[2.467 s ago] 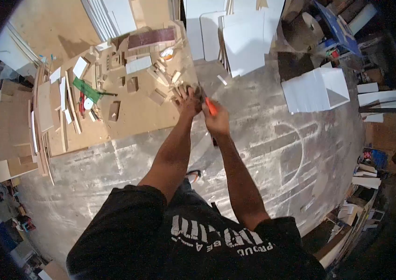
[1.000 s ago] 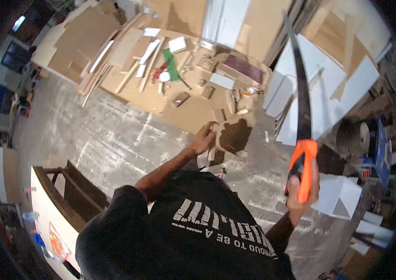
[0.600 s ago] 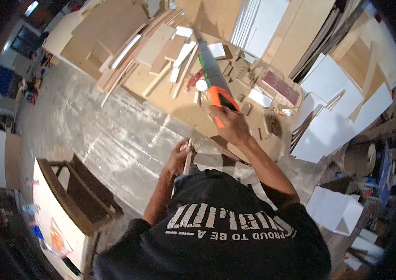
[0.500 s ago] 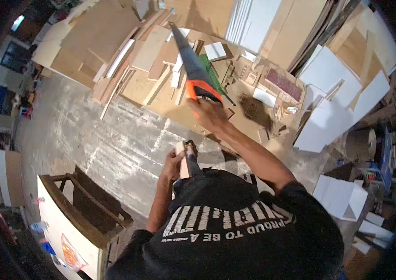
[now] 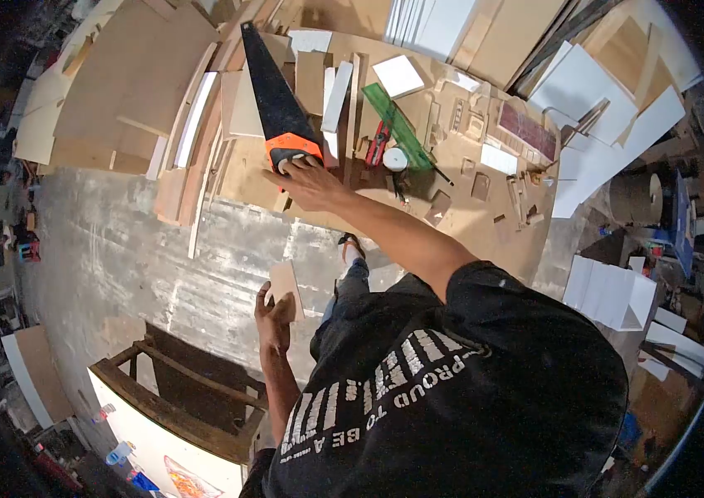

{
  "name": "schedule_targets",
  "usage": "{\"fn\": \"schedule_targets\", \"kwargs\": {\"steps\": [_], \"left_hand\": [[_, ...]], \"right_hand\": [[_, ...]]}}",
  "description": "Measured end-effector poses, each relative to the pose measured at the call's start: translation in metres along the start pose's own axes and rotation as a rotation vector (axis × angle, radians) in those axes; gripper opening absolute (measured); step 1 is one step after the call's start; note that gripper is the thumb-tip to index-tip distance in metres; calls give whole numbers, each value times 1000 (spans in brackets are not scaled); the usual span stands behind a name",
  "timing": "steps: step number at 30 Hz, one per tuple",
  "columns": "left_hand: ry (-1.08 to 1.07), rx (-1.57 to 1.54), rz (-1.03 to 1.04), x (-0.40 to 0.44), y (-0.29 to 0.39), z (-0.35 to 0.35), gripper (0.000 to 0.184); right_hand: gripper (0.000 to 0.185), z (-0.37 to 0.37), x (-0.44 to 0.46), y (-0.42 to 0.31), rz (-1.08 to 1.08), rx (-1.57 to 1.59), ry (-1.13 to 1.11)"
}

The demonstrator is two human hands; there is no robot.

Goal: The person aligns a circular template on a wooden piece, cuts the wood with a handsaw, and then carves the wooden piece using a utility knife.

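Right hand (image 5: 312, 184): fingers at the orange handle of the saw (image 5: 276, 95), touching it; can't tell if they grip or lie loose. The saw is just ahead of them, blade pointing away over boards; contact with the boards underneath unclear. Left hand (image 5: 272, 322): fingers grasping a small wood piece (image 5: 286, 289), which sticks up past the fingertips, over the floor (image 5: 211, 249).

Edges/room: near edge of the desk (image 5: 472, 228) runs just below the right fingers. Floor lies between that edge and the left fingers, and opens out to their left. Foot (image 5: 352, 246) ahead and right of the left fingers. Right of the right fingers, near, on the desk: red tool (image 5: 378, 144), white roll (image 5: 395, 158), green strip (image 5: 402, 129). Small wood blocks (image 5: 478, 187) farther right.

Containers: white box (image 5: 609, 290), well right of both hands, open side showing; contents not readable. Clear packet (image 5: 186, 478) with something orange in it, on a white-topped piece (image 5: 132, 419) below and left of the left fingers.

Hidden/cut off: right palm covers part of the handle; left palm hides the wood's lower end; packet and white-topped piece partly cut off by the frame bottom. Outer rim dark, clutter there hard to make out.
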State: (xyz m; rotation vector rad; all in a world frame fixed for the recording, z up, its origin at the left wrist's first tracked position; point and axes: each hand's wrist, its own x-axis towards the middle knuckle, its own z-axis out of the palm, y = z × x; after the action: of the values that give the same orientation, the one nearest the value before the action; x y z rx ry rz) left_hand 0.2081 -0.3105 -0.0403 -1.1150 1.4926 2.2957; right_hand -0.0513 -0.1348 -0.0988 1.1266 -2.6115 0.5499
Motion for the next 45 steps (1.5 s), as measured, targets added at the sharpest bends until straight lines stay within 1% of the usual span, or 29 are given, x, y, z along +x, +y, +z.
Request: {"fn": "schedule_targets", "kwargs": {"steps": [1,2,3,5,6,7,8,10,11,13,14,15,16,19,22,23,24,26,27,29,30,32,33,34,35,38,39,42,45], "left_hand": [[16,-32,3,9,2,-1,48],[29,-63,5,18,3,-3,45],[13,-107,63,30,-2,-6,38],[-25,-106,15,35,13,6,37],[-41,-107,-7,37,23,14,37],[-95,-98,-11,38,31,23,35],[-182,-83,8,40,38,31,36],[-361,-50,54,45,53,52,38],[-390,29,58,50,64,67,36],[-327,116,99,57,63,79,37],[-297,159,120,63,61,83,37],[-349,76,114,69,61,89,31],[-330,62,116,73,60,95,26],[-263,30,108,67,53,128,15],[-389,111,24,72,35,153,15],[-337,99,-14,71,24,166,18],[-450,123,-41,71,17,175,40],[-514,191,-45,64,-1,208,39],[-570,257,-22,67,-14,221,39],[-643,356,-5,47,-27,262,43],[-686,448,15,43,-37,280,39],[-806,418,54,35,-66,311,33],[-861,484,89,25,-76,326,32],[-886,506,64,15,-86,340,33],[-910,529,37,4,-95,352,34],[-992,537,-77,-9,-126,371,36],[-1009,523,-114,-14,-135,377,35],[-1046,510,-186,-20,-155,385,34],[-1085,513,-157,-25,-162,389,36]], "right_hand": [[51,-18,-6,-2,35,107,10],[48,-34,-13,-2,112,146,105],[45,-48,-25,2,189,185,200],[40,-69,-59,38,608,241,-44],[37,-70,-84,54,784,138,8],[37,-81,-105,60,755,-65,17],[35,-87,-118,65,754,-106,27],[37,-95,-128,72,714,-56,-2],[34,-91,-131,78,704,-49,17],[30,-82,-132,89,680,-27,55],[30,-78,-136,92,705,7,99],[29,-80,-137,94,730,39,142],[28,-83,-140,96,756,70,184],[30,-110,-158,96,897,398,403],[34,-153,-194,88,1075,1035,416],[35,-146,-213,85,1089,1164,545],[36,-159,-223,77,1075,1180,502],[38,-197,-240,60,1043,1214,413],[34,-206,-257,60,1029,1305,374],[37,-233,-279,44,1038,1239,378],[38,-243,-290,39,1044,1205,378],[40,-246,-321,41,1086,1090,381],[40,-246,-336,41,1085,1048,410],[41,-247,-351,43,1084,1005,441],[40,-251,-369,45,1138,992,374],[43,-249,-408,49,986,931,466],[44,-254,-414,48,1022,932,466],[47,-263,-429,36,1061,1083,584],[54,-255,-449,32,927,785,510]]}}
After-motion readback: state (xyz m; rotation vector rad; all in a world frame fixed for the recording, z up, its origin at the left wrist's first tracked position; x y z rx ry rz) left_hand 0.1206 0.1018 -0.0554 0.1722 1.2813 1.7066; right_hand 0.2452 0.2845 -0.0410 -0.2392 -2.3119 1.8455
